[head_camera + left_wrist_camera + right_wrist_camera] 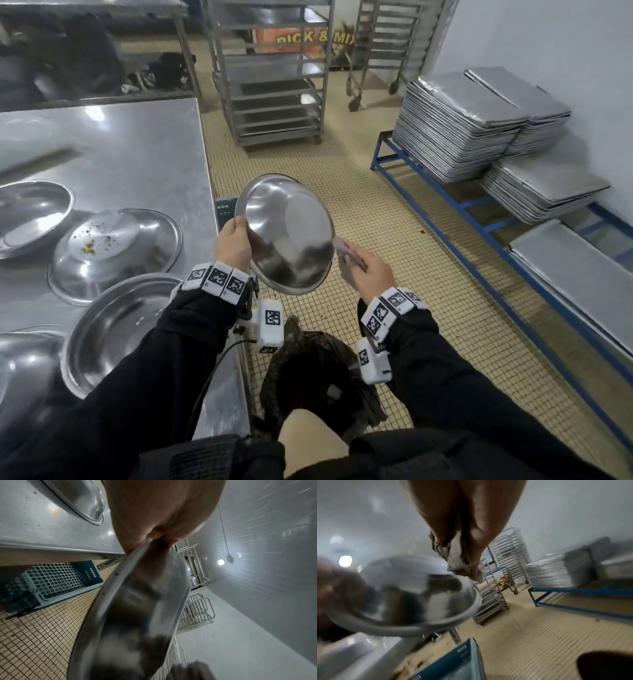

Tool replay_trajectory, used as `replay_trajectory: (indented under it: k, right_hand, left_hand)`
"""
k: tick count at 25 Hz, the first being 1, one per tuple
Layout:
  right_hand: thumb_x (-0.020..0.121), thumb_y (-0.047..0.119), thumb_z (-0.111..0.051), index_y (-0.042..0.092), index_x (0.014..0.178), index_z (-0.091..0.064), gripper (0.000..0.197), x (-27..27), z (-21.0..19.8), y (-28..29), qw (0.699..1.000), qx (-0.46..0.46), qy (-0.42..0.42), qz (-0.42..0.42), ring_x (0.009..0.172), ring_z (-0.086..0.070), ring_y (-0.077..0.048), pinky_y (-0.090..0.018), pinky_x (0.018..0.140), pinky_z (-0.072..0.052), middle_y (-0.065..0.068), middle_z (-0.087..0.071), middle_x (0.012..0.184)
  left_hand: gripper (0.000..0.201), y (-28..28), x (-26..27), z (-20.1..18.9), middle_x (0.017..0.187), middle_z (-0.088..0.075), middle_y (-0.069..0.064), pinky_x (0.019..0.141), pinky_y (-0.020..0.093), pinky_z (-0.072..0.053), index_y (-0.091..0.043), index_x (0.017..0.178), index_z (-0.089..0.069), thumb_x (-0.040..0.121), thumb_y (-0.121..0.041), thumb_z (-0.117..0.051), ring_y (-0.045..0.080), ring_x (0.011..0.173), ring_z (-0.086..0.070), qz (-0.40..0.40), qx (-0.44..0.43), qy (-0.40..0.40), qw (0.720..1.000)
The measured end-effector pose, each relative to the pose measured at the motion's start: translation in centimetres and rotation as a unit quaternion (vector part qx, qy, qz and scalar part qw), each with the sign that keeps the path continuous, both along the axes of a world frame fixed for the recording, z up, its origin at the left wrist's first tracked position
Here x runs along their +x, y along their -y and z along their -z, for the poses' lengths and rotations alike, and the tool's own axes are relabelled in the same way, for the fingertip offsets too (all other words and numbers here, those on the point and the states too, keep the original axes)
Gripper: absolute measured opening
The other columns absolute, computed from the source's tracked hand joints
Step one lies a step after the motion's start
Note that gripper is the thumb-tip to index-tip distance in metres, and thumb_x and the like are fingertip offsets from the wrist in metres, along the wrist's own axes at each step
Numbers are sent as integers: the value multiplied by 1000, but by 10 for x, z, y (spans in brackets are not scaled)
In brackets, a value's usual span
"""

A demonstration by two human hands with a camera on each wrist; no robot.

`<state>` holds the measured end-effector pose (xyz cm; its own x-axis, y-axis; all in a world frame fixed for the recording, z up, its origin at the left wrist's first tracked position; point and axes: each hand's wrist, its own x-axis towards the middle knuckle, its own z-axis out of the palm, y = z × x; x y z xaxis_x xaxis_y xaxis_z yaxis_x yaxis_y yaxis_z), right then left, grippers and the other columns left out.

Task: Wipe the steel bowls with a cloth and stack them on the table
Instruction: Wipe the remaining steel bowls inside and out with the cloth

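My left hand grips the left rim of a steel bowl, held tilted above the floor off the table's right edge, its hollow facing me. The same bowl fills the left wrist view, pinched at its rim by my left hand. My right hand holds a crumpled grey cloth just at the bowl's right rim. In the right wrist view the cloth hangs from my right hand over the bowl. Several more steel bowls lie on the steel table, one upside down with crumbs.
A bin with a dark bag stands below my hands. A blue crate sits under the table. Wheeled tray racks stand behind. Stacked baking trays rest on a blue frame at the right wall.
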<state>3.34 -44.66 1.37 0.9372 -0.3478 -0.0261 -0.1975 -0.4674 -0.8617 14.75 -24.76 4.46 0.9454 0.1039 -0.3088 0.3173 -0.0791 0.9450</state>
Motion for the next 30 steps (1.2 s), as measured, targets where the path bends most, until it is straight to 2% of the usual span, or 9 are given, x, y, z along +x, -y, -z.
replay_trajectory:
  k: [2,4,6,9,12,16,22,26,30]
  right_hand:
    - [96,31,-48,42,137,-40,43,-9,0,-25,998,-8,58,-23,101,-63,-16,-17,77,-54,7,-61,117]
    - [95,48,-35,47,143,-21,50,-8,3,-52,986,-89,90,-113,142,-24,-19,-36,107,-32,8,-22,155]
    - [94,56,-18,45,145,-4,55,3,5,-63,969,-179,100,-139,145,10,-18,-42,113,-5,9,9,158]
    - [96,50,-14,37,147,-1,54,34,-13,-55,962,-224,144,-58,143,17,-15,-30,115,10,5,15,156]
    - [99,43,-20,27,150,-8,54,64,-25,-28,964,-233,125,3,144,9,-14,-38,119,-1,0,4,158]
    - [101,37,-23,21,150,-5,55,48,-2,4,991,-116,64,9,145,-7,-21,-45,117,-19,-4,-2,159]
    - [101,37,-19,29,147,13,57,16,23,-44,963,-245,97,-64,142,22,-15,-45,118,-2,-3,21,156]
    - [98,45,-18,38,147,6,54,43,-16,-54,935,-314,141,-82,145,10,-21,-46,118,-3,1,11,158]
    - [98,47,-18,33,149,-6,55,73,-39,-20,955,-275,115,-1,145,1,-22,-46,118,-9,2,2,158]
  left_hand:
    - [30,4,-8,1,102,-64,8,99,44,-47,-26,82,-58,102,-37,-38,24,100,-61,14,1,8,1000]
    - [31,11,-18,-1,95,-63,6,96,41,-48,-23,84,-59,102,-36,-38,21,93,-60,25,-4,29,999]
    - [32,18,-28,-4,86,-60,3,86,33,-49,-19,83,-59,103,-33,-38,17,83,-58,37,4,66,997]
    - [31,23,-37,-14,79,-58,-2,75,26,-47,-19,81,-57,103,-31,-39,11,73,-55,44,2,112,993]
    - [30,21,-35,-21,82,-60,-4,83,31,-50,-24,80,-58,103,-33,-40,12,79,-58,35,-24,112,993]
    - [32,16,-22,-23,88,-63,1,92,37,-48,-26,77,-60,102,-35,-41,18,89,-59,12,-40,104,994]
    - [31,19,-16,-23,90,-64,2,96,41,-49,-27,78,-60,101,-35,-41,18,89,-60,-11,-59,107,992]
    - [31,19,-22,-22,85,-62,-1,94,40,-48,-28,77,-61,101,-36,-42,18,89,-59,16,-42,120,992]
    - [30,18,-21,-24,87,-64,-2,91,36,-51,-27,79,-64,101,-35,-44,18,89,-60,15,-65,116,991]
